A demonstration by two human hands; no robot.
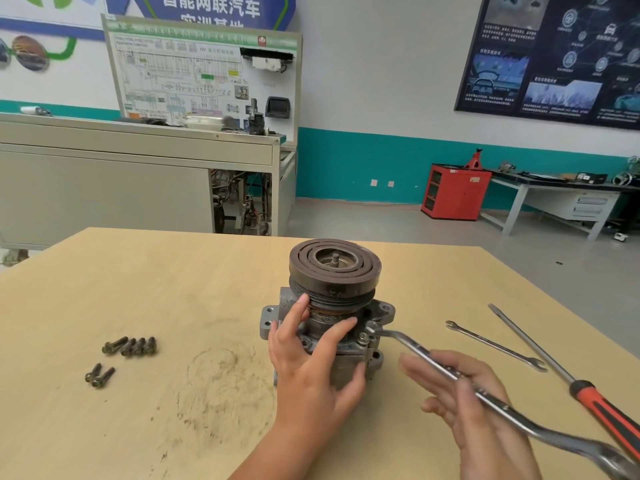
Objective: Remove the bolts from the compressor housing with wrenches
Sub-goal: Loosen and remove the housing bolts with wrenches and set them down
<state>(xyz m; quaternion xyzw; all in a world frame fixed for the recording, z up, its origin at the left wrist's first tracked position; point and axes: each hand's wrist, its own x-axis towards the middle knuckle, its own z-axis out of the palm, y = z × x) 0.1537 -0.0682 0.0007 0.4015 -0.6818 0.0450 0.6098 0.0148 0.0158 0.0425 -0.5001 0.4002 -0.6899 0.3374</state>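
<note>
The compressor housing [349, 367] stands upright in the middle of the wooden table, its dark grooved pulley [334, 268] on top. My left hand [311, 362] grips the housing from the front left, fingers wrapped just under the pulley. A long offset wrench [450, 372] sits with its head on a bolt [371, 330] on the housing's right flange, and another bolt [363, 337] is beside it. My right hand [460, 396] lies under the wrench shaft with blurred, straight fingers pressing against it. Several removed bolts [130, 346] lie at the left, two more bolts [99, 375] below them.
A slim open-end wrench [495, 346] and a long screwdriver with a red and black handle [595, 400] lie on the table [173, 278] at the right. Rust dust marks the wood in front of the compressor. Workshop benches and a red cabinet [455, 192] stand beyond.
</note>
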